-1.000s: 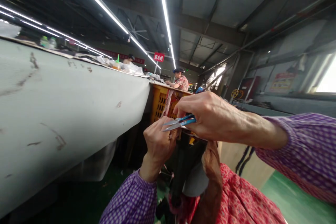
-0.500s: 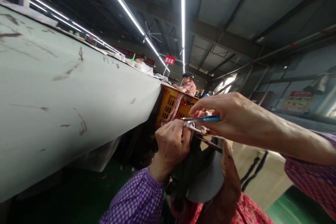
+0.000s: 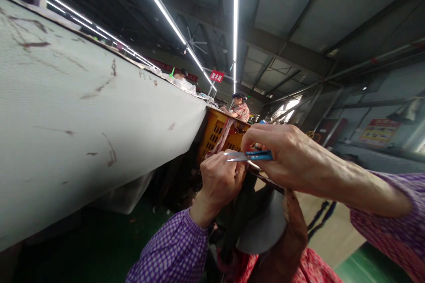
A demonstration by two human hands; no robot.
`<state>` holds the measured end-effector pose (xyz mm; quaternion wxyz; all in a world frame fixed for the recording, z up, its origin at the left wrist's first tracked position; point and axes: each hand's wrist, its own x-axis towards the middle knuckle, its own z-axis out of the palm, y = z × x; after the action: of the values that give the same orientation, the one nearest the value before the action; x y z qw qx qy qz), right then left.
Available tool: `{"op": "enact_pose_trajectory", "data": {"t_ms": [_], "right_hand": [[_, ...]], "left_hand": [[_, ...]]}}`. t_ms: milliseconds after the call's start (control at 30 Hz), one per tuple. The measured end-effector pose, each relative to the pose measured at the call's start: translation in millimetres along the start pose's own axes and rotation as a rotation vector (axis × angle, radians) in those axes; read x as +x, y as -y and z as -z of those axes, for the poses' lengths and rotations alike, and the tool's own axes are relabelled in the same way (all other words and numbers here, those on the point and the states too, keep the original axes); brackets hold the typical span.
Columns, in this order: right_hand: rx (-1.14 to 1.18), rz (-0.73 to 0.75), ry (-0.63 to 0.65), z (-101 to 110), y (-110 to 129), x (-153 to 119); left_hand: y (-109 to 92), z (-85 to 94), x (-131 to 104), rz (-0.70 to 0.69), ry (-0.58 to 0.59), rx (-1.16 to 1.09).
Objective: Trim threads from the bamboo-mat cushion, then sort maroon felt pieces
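My right hand (image 3: pixel 285 150) is closed round a small pair of blue-handled snips (image 3: pixel 260 155). Their metal blades point left, across the fingers of my left hand (image 3: pixel 221 177), with the tips slightly apart. My left hand is closed in a pinch at the near end of a brown leather-like piece (image 3: pixel 294 221); my fingers and the snips hide most of the pinched part. Under my right hand the piece's edge runs away, and its brown side hangs down over a dark post. Below it is a rounded grey plate (image 3: pixel 262 225).
A long table with a stained white cover (image 3: pixel 139 110) fills the left side. Beyond my hands stands a yellow slotted crate (image 3: pixel 212 130) with strips hanging over it. A co-worker (image 3: pixel 241 109) sits behind it. A pale board-like surface (image 3: pixel 335 230) lies at the lower right.
The snips have tilted, so their blades now lie over my left fingers. The pale bit that showed between my hands is now mostly covered. The camera view has shifted slightly.
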<state>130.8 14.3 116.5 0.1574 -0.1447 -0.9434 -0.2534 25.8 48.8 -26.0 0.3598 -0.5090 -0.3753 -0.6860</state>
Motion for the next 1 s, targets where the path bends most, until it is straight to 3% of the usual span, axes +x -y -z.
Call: {"op": "enact_pose_trajectory", "data": {"t_ms": [233,433,533,600,733,833,900,1000], "right_hand": [[0.183,-0.234,0.124,2,-1,4],[0.275,-0.190,0.337,20,-11,1],[0.251,-0.166,0.383,33,-25,-12],[0.250,-0.172,0.337,40,-34,-26],[0.318,-0.192,0.309,46,-50,-60],[0.333,-0.216,0.351,46,-59,-80],[0.355,-0.274,0.327,47,-61,-85],[0.449,-0.267,0.313,54,-52,-77]], "left_hand": [[-2,3.3,0,-0.013,0.053,-0.004],[3,6.4,2,-0.046,0.055,-0.008],[15,13.5,5,-0.118,0.141,-0.025],[26,19.9,7,-0.130,0.264,-0.103],[49,31.0,9,-0.010,0.657,-0.357],[56,35.0,10,0.137,0.869,-0.548],[52,34.1,11,0.270,0.885,-0.713],[35,24.8,9,0.498,0.651,-1.012]]}}
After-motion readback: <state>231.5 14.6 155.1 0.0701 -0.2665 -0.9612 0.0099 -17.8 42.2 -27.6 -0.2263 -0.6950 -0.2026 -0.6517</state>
